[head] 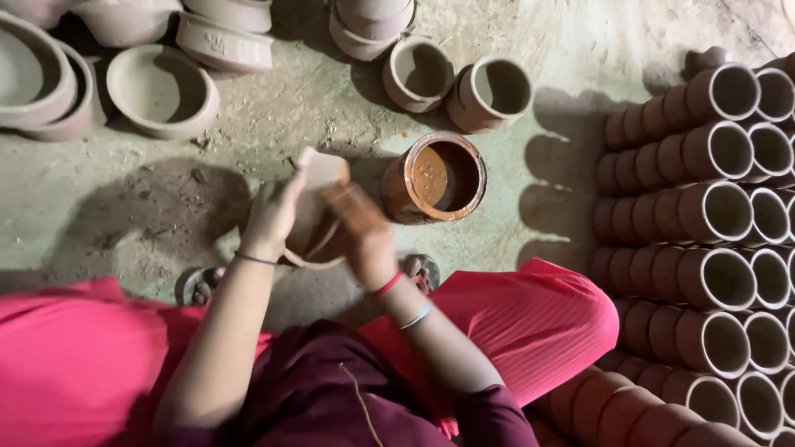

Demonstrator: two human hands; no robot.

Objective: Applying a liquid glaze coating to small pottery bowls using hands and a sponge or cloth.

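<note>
My left hand (269,217) grips the clay pot (315,211) by its rim & wall, tilted w/ the mouth toward me so I can see inside. Right hand (364,240) is blurred, closed on what looks like a slip-soaked rag, pressed at the pot's lower side; can't tell exactly how the fingers sit. Pot's up off the floor, between my knees, above my sandals. Jar of red-brown slip (435,178) stands just beside, on my right, near enough to dip. Stacked pots (712,215) lie in rows on the right, mouths out; unfinished bowls (161,87) sit top left, well apart.
</note>
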